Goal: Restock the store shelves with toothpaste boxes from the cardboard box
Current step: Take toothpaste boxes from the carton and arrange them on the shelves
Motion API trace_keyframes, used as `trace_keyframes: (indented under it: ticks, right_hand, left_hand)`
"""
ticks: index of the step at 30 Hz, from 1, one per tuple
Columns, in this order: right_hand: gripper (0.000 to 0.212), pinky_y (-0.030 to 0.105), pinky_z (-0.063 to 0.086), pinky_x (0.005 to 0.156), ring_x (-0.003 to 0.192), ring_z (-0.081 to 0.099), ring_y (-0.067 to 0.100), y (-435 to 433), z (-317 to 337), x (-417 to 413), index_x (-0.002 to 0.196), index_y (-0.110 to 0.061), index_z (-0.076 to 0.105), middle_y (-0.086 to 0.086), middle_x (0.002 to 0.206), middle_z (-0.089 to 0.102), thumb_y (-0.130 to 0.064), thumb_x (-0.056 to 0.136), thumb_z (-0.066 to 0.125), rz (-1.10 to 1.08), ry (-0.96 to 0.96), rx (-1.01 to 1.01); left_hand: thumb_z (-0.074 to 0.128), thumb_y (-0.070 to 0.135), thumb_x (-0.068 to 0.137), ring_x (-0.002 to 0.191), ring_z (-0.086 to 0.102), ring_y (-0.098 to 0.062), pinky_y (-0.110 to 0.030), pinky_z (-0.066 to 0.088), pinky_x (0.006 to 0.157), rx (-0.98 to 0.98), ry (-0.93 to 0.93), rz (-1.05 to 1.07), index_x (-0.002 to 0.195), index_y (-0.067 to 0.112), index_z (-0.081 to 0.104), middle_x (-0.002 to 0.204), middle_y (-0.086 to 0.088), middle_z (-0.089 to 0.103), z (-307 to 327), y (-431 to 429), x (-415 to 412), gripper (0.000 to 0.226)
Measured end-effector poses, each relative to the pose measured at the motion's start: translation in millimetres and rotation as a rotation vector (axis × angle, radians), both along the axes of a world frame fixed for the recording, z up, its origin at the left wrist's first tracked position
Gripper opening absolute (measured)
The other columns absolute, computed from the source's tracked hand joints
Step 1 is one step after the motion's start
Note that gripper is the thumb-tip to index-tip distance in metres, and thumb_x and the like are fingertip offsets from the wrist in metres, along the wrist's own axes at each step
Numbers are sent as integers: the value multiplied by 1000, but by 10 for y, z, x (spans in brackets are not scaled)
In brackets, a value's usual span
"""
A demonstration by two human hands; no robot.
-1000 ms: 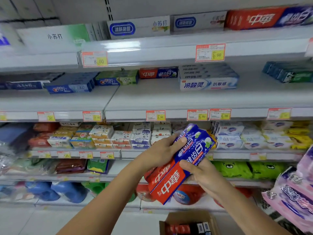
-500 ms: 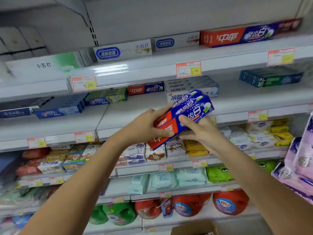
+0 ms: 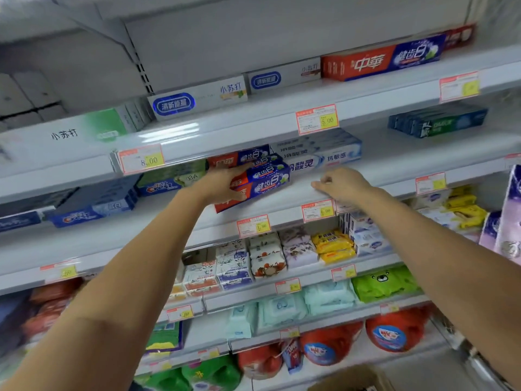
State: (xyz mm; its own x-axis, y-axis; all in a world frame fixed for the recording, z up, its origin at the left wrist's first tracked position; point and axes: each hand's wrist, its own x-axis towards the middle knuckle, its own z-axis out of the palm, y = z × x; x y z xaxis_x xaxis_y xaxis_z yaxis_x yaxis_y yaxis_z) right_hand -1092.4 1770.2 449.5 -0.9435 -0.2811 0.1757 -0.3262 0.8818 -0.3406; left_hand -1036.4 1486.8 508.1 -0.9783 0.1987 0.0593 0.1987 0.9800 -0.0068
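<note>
bare shelf [image 3: 423, 155] right of white boxes [image 3: 318, 149], upper shelf [image 3: 239, 136] close overhead

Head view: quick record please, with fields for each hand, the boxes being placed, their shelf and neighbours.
left hand: grips the toothpaste boxes near their red end
right hand: holds nothing, fingers loosely curled, by the shelf front
toothpaste boxes: red-and-blue stack, angled, red end over the shelf front
neighbours: white-blue boxes right, green Crest box left
cardboard box: corner at bottom edge
</note>
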Motion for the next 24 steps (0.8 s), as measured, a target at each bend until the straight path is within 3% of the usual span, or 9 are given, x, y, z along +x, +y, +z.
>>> trace_keyframes:
  ticks: [2, 5, 7, 8, 10, 14, 24]
  right_hand:
    - [53, 28, 31, 52, 75, 51, 23, -32, 34, -29, 57, -17, 44, -2, 62, 44, -51, 96, 39, 10, 17, 116]
    - [53, 31, 39, 60, 78, 56, 27, -103, 13, -29, 60, -16, 48, 2, 67, 52, -51, 98, 34, -9, 76, 184]
    - [54, 31, 41, 69, 93, 60, 30, -141, -92, -1, 86, -11, 64, 9, 88, 64, -50, 99, 29, -60, 138, 187]
    - [55, 31, 42, 72, 98, 59, 31, -153, -147, 15, 101, -9, 65, 11, 97, 66, -49, 100, 27, -90, 170, 178]
    - [56, 32, 44, 75, 99, 59, 32, -172, -213, 34, 111, -8, 63, 14, 102, 67, -48, 101, 24, -128, 218, 177]
    - [54, 32, 43, 72, 93, 60, 32, -194, -235, 7, 106, -8, 62, 16, 94, 68, -45, 101, 23, -141, 270, 230]
    - [53, 31, 34, 62, 88, 61, 33, -256, -333, -30, 110, -6, 58, 15, 89, 67, -41, 102, 20, -175, 352, 260]
  left_hand:
    - [63, 35, 88, 129, 39, -31, -37, 34, 105, -18, -28, 27, 150, 34, 15, 149, -12, 30, -91, -99, -121, 78]
    - [61, 37, 89, 129, 40, -31, -40, 37, 106, 77, -62, 39, 149, 37, 16, 149, -10, 34, -252, -236, -307, 76]
    - [58, 36, 92, 127, 43, -31, -38, 39, 105, 115, -50, 27, 149, 34, 18, 148, -9, 38, -331, -292, -420, 70]
    - [56, 37, 92, 127, 44, -31, -38, 39, 105, 112, -38, 35, 149, 33, 19, 147, -9, 39, -356, -314, -480, 68]
    - [53, 42, 93, 124, 45, -35, -39, 39, 104, 67, -16, 68, 149, 35, 20, 145, -12, 41, -388, -355, -599, 66]
    - [46, 48, 95, 124, 44, -39, -39, 39, 103, -33, 2, 134, 150, 34, 15, 144, -17, 40, -419, -406, -809, 65]
    - [46, 34, 97, 122, 45, -43, -46, 42, 100, -109, 10, 62, 151, 29, 13, 143, -22, 41, -424, -493, -1197, 63]
